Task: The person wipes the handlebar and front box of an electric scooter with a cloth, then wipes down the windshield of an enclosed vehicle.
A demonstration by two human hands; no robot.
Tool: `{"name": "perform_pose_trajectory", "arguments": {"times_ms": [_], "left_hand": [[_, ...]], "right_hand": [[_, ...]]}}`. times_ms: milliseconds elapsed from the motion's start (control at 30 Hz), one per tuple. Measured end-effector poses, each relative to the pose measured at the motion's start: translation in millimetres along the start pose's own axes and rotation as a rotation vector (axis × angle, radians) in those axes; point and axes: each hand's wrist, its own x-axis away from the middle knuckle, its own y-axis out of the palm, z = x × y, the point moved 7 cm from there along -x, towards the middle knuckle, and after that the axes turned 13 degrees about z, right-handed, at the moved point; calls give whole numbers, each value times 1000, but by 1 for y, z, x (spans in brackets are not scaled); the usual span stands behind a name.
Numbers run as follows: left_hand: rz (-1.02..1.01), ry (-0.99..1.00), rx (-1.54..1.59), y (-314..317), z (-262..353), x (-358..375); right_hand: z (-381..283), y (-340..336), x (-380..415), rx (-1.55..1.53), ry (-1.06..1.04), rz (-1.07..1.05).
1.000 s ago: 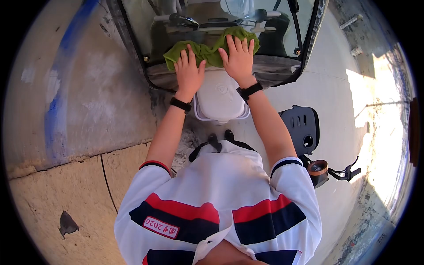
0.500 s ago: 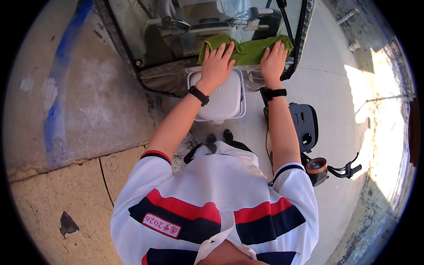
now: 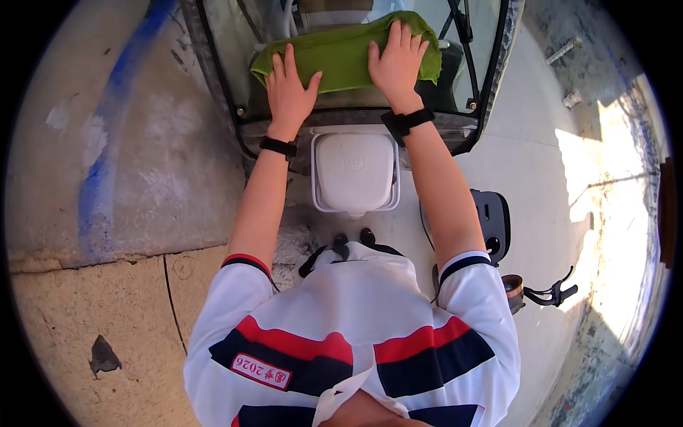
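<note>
Green cloth [image 3: 341,53] on windshield [image 3: 469,43] beneath both flat, open palms: left hand [image 3: 288,89], right hand [image 3: 395,64].

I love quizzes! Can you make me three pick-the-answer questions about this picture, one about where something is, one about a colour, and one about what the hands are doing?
1. Where is the white box?
A. Under the windshield
B. On the person's back
C. On the blue stripe

2. What colour is the cloth?
A. Red
B. Green
C. White

3. How are the left hand and right hand?
A. Clenched fists
B. Flat on the cloth
C. In pockets

Answers: 1 A, it sits just under the glass. 2 B, it is plainly green. 3 B, fingers lie spread, palms down.
</note>
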Motion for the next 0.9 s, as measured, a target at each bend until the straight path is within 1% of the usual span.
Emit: {"name": "perform_pose_trajectory", "arguments": {"times_ms": [67, 200, 267, 400, 500, 600, 700, 800, 900], "left_hand": [[9, -88, 18, -11, -17, -5], [63, -212, 49, -20, -48, -2], [57, -229, 61, -22, -52, 1], [80, -194, 83, -21, -54, 1], [172, -108, 34, -20, -47, -2], [161, -130, 42, -17, -41, -8], [168, -111, 60, -16, -29, -17], [151, 2, 76, -11, -7, -24], [117, 59, 121, -1, 18, -28]], "right_hand": [[-27, 10, -10, -54, -45, -33], [-81, 32, -8, -233, -212, -178], [-105, 41, 4, -285, -320, -245], [-119, 43, 11, -305, -370, -249], [-108, 39, 6, -298, -386, -244], [-78, 30, -8, -236, -293, -182], [-37, 22, -20, -138, -211, -128], [0, 11, -24, -63, -143, -53], [31, 2, -17, 7, -52, -3]]}}
